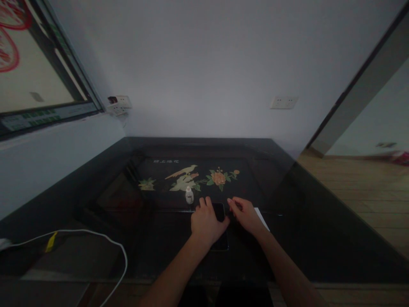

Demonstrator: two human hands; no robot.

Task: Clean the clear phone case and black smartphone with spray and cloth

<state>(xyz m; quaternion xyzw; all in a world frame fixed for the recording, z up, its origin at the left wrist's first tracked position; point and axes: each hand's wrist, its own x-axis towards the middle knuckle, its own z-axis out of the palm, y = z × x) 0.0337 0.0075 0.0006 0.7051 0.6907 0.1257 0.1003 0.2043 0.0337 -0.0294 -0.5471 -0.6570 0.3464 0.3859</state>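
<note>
In the head view, I am sitting or standing at a dark, shiny table [306, 238], whose far edge is meeting a pale wall [198, 72]. My left hand [206, 221] is lying over a dark phone [220, 244] and is gripping it across its width, the thumb reaching to its right side. The phone is resting flat, a little right of the table's middle and closer to the near edge. My right hand [244, 212] is hovering just beside it, fingers curling and thumb meeting forefinger; whether they are pinching something small, I cannot tell. Behind this wrist a white sheet [262, 219] is partly showing. A small white bottle [189, 196] is standing upright beyond my left hand, in front of a decoration [219, 178] of bird and flowers, which is facing me from the table's far half. Near the left corner of the near edge, a white cable [92, 231] with a yellow tag [51, 242] is curving and falling over this edge. On the wall two sockets [284, 102] [123, 101] are showing, a window [41, 68] is filling the upper left, and a wooden floor [348, 183] is stretching past the right edge.
</note>
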